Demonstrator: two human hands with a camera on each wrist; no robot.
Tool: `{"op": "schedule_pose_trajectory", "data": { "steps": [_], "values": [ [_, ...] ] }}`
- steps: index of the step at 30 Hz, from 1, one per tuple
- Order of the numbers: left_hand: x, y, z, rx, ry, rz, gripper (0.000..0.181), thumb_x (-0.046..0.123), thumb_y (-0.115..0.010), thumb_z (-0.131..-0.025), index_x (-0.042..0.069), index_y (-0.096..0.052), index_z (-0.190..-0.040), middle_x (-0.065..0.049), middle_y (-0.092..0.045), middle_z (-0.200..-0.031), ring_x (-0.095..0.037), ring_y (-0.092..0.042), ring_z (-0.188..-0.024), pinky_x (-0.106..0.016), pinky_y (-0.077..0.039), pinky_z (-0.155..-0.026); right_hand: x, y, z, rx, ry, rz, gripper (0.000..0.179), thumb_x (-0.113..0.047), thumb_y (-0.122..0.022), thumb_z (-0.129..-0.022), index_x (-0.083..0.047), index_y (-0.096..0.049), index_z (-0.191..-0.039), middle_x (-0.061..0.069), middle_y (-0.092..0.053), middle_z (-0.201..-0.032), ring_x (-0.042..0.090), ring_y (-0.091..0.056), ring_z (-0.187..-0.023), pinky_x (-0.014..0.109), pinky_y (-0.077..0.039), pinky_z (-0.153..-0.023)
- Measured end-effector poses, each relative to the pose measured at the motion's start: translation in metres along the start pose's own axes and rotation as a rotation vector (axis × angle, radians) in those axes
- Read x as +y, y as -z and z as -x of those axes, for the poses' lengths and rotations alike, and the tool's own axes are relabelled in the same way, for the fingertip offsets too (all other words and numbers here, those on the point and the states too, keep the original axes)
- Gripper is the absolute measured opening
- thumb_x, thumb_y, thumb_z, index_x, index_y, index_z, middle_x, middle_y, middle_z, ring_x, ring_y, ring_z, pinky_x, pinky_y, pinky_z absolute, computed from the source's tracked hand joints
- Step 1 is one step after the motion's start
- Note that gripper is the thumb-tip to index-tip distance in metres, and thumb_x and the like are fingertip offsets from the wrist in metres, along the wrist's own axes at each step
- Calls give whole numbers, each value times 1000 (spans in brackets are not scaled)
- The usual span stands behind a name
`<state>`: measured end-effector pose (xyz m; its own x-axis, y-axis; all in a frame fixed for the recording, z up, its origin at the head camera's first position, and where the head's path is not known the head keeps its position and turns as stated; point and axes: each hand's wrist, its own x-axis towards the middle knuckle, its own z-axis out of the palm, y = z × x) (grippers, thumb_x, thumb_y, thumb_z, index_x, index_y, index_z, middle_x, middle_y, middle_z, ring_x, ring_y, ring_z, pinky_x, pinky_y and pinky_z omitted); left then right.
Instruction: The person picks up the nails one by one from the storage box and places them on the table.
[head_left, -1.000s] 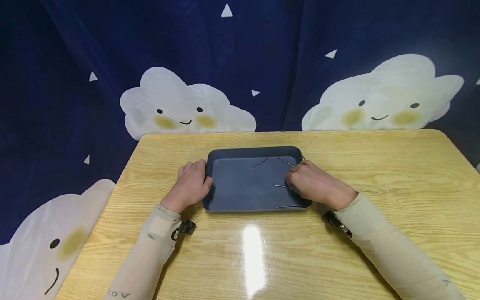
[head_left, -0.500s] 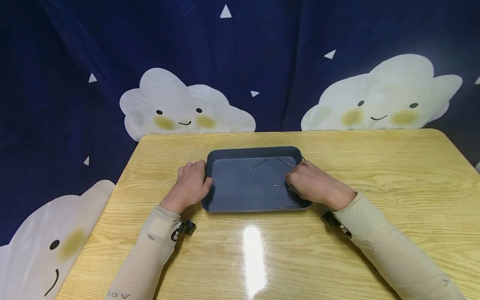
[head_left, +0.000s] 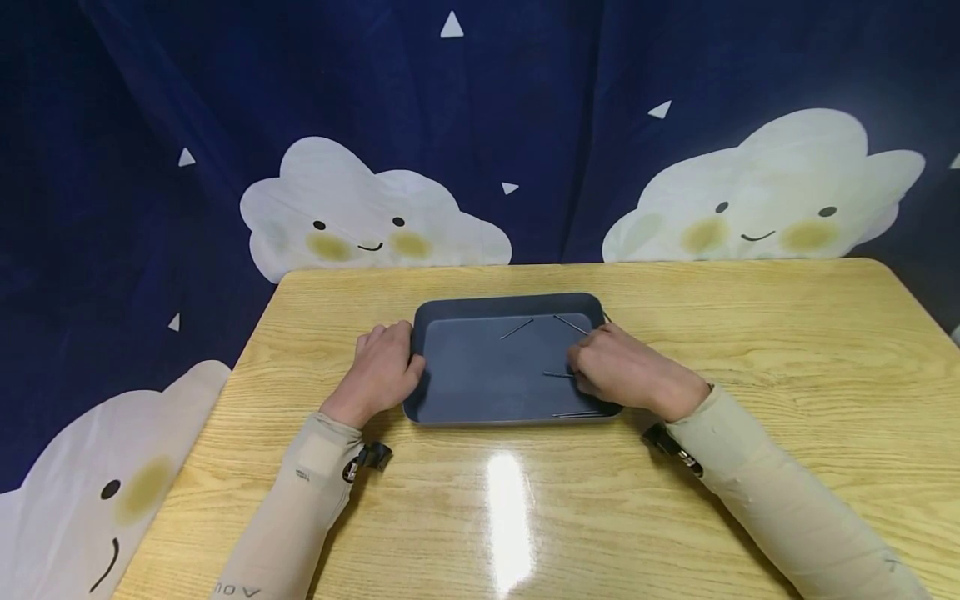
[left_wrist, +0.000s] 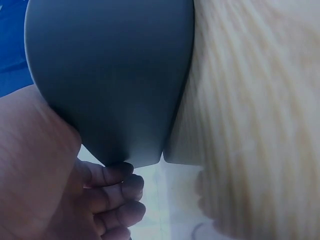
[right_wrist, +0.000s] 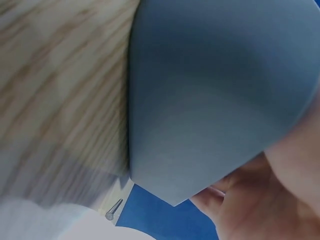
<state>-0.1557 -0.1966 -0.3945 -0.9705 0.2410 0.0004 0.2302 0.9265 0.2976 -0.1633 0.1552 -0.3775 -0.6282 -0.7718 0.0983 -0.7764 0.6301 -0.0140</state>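
On table (head_left: 420, 517), left hand (head_left: 378, 368) and right hand (head_left: 632, 372) grip the tray (head_left: 480, 371); tilting could send loose metal rods (head_left: 517, 328) sliding.

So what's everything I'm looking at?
tray: 1, dark grey, on table
nails: at least 4, metallic, in tray
loose nail: 1, metallic, right of tray
table: 1, light wood, under tray
curtain: 1, dark blue, behind table
clouds: at least 3, white, on curtain
triangles: at least 6, white, on curtain
sleeves: 2, beige, one per side
wrist devices: 2, black, one per sleeve
left grip: 1, bare hand, on tray's left
right grip: 1, bare hand, on tray's right
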Motion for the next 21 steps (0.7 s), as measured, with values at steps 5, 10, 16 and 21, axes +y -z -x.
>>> {"op": "schedule_pose_trajectory", "data": {
  "steps": [5,10,16,21],
  "values": [
    [-1,-1,0,1,0,4,26,25,-50,-102,3,-54,-116,-12,-60,-100,-31,-44,-91,-52,-34,-95,0,0,0,29,7,-59,22,-7,-77,-85,-13,-59,-74,-1,-59,-70,18,-61,-67,38,-50,-66],
    [0,-1,0,-3,0,0,26,25,-50,-103,3,-54,-117,-13,-61,-102,-31,-45,-92,-52,-35,-95,0,2,0,39,-11,-71,18,-7,-75,-86,-12,-60,-77,0,-60,-72,21,-62,-72,39,-52,-69],
    [1,0,0,-12,10,3,28,26,-50,-103,3,-54,-119,-14,-61,-105,-32,-45,-93,-52,-34,-96,0,5,1,86,-3,-58,17,-6,-77,-85,-10,-61,-78,1,-59,-73,20,-59,-73,37,-52,-71],
    [1,0,0,-12,10,2,30,26,-50,-103,2,-53,-121,-14,-62,-108,-32,-46,-94,-52,-34,-95,1,11,2,99,-6,-64,20,-6,-77,-86,-11,-59,-78,1,-58,-74,20,-59,-73,37,-51,-71]
  ]
}}
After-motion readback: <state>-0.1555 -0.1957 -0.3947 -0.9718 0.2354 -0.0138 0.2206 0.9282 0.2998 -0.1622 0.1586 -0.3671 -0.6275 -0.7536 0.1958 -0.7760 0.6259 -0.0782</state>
